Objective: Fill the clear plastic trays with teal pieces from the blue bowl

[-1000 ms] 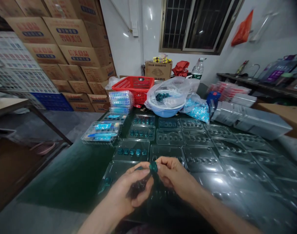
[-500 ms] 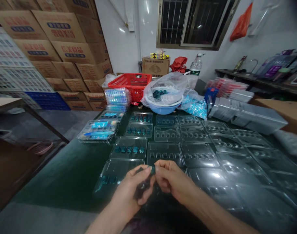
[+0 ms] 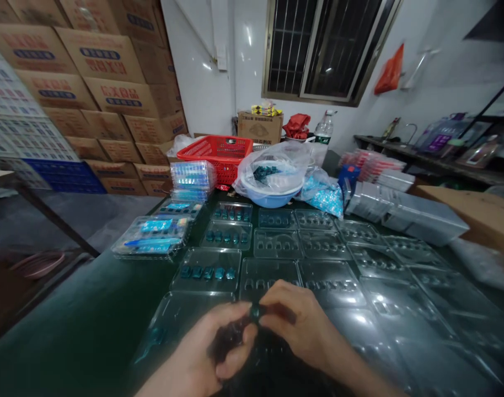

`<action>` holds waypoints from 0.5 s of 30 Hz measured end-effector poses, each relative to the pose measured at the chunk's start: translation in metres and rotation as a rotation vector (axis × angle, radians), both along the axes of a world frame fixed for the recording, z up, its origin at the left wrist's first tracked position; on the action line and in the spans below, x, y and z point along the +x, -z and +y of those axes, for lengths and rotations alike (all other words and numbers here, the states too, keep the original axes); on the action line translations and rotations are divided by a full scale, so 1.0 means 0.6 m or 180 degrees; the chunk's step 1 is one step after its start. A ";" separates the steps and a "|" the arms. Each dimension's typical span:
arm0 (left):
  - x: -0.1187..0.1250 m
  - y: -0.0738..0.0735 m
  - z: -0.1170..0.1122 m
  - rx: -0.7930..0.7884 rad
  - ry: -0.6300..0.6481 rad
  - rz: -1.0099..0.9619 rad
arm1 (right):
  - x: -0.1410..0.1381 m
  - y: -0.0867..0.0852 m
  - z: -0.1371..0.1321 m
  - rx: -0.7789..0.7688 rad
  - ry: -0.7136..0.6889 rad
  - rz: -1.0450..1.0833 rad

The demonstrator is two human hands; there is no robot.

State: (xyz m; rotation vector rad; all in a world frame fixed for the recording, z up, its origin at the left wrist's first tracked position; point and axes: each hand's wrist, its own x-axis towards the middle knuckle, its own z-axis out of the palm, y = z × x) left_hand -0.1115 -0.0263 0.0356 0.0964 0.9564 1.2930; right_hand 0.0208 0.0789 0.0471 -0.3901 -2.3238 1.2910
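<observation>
A small dark teal block sits between the fingertips of both hands, over the near part of the table; its details are blurred. My left hand pinches it from the left, fingers curled. From the right, my right hand grips it between thumb and fingers. Beyond the left hand lies a clear plastic tray with a row of several teal pieces. Another clear tray, nearer, is partly covered by my left hand and forearm.
Rows of clear trays spread to the right. Behind stand a blue basin with teal pieces in a plastic bag, a red basket, a bag of blue packets and stacked packs. Filled packs lie left.
The view has tilted up and shifted right, so the hands and table sit lower. My right hand's fingers have changed grip on the teal block, which stays between both hands.
</observation>
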 end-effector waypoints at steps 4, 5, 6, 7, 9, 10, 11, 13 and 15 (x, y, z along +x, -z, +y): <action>-0.017 0.000 0.010 0.0045 -0.0055 0.0001 | -0.022 0.008 0.071 0.0162 0.0316 -0.0131; -0.022 0.001 0.012 0.0013 -0.0172 0.0040 | -0.037 0.014 0.101 0.0302 0.0557 -0.0140; -0.027 0.001 0.014 -0.0040 -0.0311 0.0082 | -0.056 0.020 0.134 0.0503 0.0822 -0.0180; -0.033 0.001 0.015 -0.0112 -0.0440 0.0118 | -0.078 0.027 0.168 0.0781 0.1152 -0.0250; -0.043 -0.001 0.015 -0.0236 -0.0671 0.0192 | -0.127 0.042 0.233 0.0987 0.1328 -0.0329; -0.048 -0.002 0.013 -0.0282 -0.0763 0.0218 | -0.151 0.049 0.262 0.1074 0.1378 -0.0388; -0.053 -0.005 0.011 -0.0323 -0.0838 0.0237 | -0.173 0.055 0.288 0.1145 0.1408 -0.0461; -0.064 -0.008 0.005 -0.0368 -0.0937 0.0241 | -0.205 0.067 0.326 0.1285 0.1464 -0.0653; -0.076 -0.006 -0.001 -0.0402 -0.0999 0.0201 | -0.220 0.075 0.352 0.1408 0.1500 -0.0882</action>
